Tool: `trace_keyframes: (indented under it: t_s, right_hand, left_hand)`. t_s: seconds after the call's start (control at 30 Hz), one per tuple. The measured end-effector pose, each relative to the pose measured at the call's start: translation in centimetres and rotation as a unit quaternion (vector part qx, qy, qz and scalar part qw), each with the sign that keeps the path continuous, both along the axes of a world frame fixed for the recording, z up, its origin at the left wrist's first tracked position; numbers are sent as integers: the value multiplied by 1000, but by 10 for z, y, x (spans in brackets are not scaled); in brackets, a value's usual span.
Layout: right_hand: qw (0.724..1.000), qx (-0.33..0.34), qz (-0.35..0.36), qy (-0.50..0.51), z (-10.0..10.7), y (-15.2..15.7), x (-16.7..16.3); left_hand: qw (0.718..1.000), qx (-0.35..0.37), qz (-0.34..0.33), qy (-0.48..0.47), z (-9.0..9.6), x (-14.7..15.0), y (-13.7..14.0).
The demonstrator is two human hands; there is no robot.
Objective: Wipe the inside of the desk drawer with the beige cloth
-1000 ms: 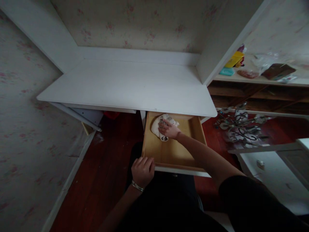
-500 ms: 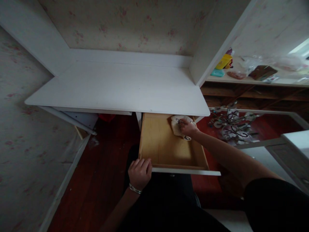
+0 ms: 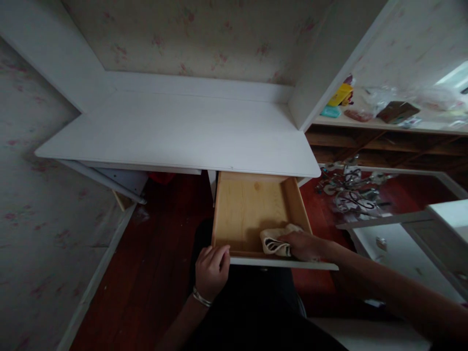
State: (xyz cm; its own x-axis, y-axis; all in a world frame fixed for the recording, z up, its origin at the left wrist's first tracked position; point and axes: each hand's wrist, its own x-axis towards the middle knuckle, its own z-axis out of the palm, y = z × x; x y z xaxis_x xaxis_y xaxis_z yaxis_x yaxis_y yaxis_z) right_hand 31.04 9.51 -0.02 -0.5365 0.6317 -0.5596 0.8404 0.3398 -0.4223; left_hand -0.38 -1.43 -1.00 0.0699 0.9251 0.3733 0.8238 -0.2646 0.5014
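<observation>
A pale wooden drawer (image 3: 248, 209) stands pulled out from under the white desk (image 3: 190, 131). My right hand (image 3: 303, 245) presses a cream cloth (image 3: 275, 240) with dark markings onto the drawer's near right corner. My left hand (image 3: 212, 267), with a bracelet on its wrist, grips the drawer's white front edge at the left end. The drawer holds nothing else that I can see.
A side shelf (image 3: 387, 127) at the right carries a yellow item, a brown box and plastic bags. A metal ornament with curled arms (image 3: 351, 192) lies on the red wooden floor. White furniture (image 3: 402, 239) stands at the right, wallpapered walls on the left and behind.
My right hand slid the cloth from the drawer's far left to its far right, then back toward me to the near right corner. My left hand stayed on the drawer front.
</observation>
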Motion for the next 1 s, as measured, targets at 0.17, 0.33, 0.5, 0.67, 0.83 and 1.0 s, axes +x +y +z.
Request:
trace_keyframes:
  t_s: [0.17,0.33,0.5,0.67,0.83,1.0]
  right_hand:
    - [987,-67,-105,103,-2,6,-61]
    - [883,-151,-331,296,-38,11,-171]
    - [917,58,-300,256,-49,56,-223]
    - [932,287,47,214,-30,117,-195]
    - [845,411,333,79,-33,161,-151]
    - [834,420,356,-35,-50,172,-88]
  left_hand:
    - [999,-16,-17,-34,-1,-2,-6]
    - [999,-21,-12,-46,2,-3,-4]
    - [1000,-3,-6,-26,2,-1,-2]
    - [1000,7,-1,10,-2,0,-3]
    - [1000,13,-1,23,-6,-1,-3]
    - [1000,19,-2,18,-6,-1,-1]
